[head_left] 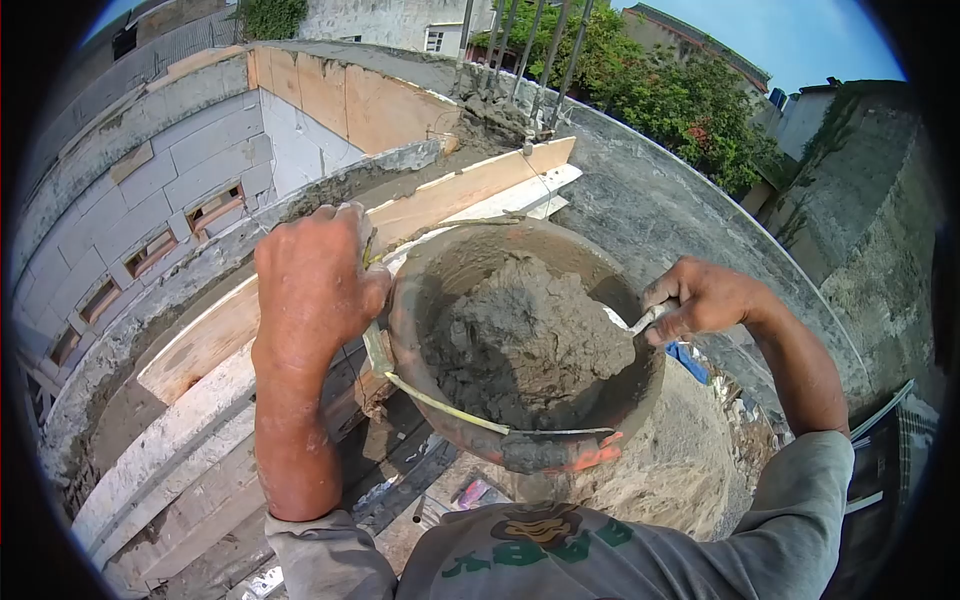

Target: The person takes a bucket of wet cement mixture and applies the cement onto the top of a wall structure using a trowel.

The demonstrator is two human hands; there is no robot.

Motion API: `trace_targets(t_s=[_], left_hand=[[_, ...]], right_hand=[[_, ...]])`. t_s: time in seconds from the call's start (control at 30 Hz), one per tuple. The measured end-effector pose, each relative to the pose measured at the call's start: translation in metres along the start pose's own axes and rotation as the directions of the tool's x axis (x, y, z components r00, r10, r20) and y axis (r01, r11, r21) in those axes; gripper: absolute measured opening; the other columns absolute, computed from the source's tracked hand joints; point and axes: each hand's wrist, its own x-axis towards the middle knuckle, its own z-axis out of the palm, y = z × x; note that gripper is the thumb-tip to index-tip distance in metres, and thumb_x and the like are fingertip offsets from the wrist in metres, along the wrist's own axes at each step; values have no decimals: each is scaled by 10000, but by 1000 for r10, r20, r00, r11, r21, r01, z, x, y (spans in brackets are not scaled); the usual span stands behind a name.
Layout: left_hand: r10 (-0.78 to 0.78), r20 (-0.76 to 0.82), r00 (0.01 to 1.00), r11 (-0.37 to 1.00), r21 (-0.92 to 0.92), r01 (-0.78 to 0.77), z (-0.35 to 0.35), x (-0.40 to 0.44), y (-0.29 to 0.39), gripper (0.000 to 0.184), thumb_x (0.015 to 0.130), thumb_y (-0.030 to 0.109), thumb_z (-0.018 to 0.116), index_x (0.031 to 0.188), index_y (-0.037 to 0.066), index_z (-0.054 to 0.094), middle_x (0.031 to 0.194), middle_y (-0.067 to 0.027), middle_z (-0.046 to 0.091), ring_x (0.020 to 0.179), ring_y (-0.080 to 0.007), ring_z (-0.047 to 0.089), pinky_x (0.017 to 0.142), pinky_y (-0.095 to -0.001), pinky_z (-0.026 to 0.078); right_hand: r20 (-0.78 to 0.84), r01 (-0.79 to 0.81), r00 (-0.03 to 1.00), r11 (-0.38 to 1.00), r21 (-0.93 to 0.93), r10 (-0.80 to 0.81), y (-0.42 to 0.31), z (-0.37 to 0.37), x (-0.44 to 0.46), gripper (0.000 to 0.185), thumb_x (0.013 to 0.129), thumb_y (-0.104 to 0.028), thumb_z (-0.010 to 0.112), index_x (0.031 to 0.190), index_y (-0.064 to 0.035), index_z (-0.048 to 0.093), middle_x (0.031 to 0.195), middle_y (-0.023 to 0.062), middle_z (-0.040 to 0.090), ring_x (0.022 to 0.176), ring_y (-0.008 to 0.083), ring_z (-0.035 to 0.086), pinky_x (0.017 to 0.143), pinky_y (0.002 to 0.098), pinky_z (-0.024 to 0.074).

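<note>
A round bucket full of wet grey mortar stands in front of me, its wall dirty with some orange patches. A yellow-green strap runs along its near rim. At the bucket's left edge my left hand is closed, with a piece of this strap showing between thumb and fingers. My right hand grips the handle of a trowel at the right rim. Part of the trowel's pale metal shows against the mortar; the rest of the blade is hidden.
Wooden boards edge a concrete-topped wall behind the bucket. Upright steel bars rise at the back. On the left, a block wall drops away with small openings. A sand heap lies below right.
</note>
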Motion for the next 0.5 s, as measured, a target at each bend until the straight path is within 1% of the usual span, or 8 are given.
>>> trace_targets(t_s=[0.1,0.17,0.23,0.3,0.37,0.4,0.43,0.5], left_hand=[[12,3,1000,1000,10,-12,2,-2,-3,348,625,202,766,868,-14,642,806,-193,645,769,-373,645,725,-459,501],[12,23,1000,1000,21,-12,1,-1,-3,353,623,205,767,870,-15,643,810,-194,644,771,-376,645,723,-458,502],[8,45,999,1000,10,-8,2,0,-5,441,605,196,734,984,-15,656,832,-206,649,787,-387,639,726,-465,488],[10,37,999,1000,-6,-10,3,0,-6,495,596,193,718,1041,-16,662,841,-213,650,794,-392,635,724,-468,481],[25,3,1000,999,-22,-25,5,-2,-7,496,596,197,719,1040,-16,661,838,-212,646,790,-393,633,717,-467,482],[22,3,1000,999,-26,-22,5,-1,-7,497,595,197,719,1041,-15,661,837,-211,644,788,-392,632,711,-466,482],[22,10,1000,999,-29,-22,5,-2,-6,498,595,198,719,1041,-14,660,837,-209,643,786,-391,632,705,-464,483],[18,5,1000,1000,-26,-18,5,-2,-7,498,594,199,721,1041,-12,660,836,-204,641,783,-389,631,693,-462,483]], right_hand=[[-133,-91,986,993,80,101,5,-22,-17,206,811,-214,760,792,-31,667,633,1,597,539,102,551,503,285,451],[-238,-87,965,989,120,113,16,-48,-24,220,793,-215,765,738,-37,648,605,-1,576,508,98,532,465,273,438],[-357,-133,921,986,97,159,6,-80,-32,236,783,-213,747,686,-37,623,591,-2,560,519,100,539,464,269,432],[-505,-165,850,986,11,148,9,-117,-30,255,770,-210,724,641,-30,596,556,4,529,476,121,510,434,280,411],[-630,-289,759,953,-97,166,-19,-144,-26,238,764,-188,693,641,-7,601,538,17,505,464,141,483,437,324,412],[-710,-329,701,917,-227,76,-21,-160,-16,231,764,-181,682,650,7,610,546,34,513,478,150,497,450,346,424],[-767,-377,641,862,-339,-22,-20,-175,-3,227,764,-174,670,659,21,618,553,51,520,492,159,511,463,368,435],[-746,-523,662,664,-534,-79,-37,-201,34,203,772,-150,626,698,37,647,637,125,611,588,228,622,541,400,503]])
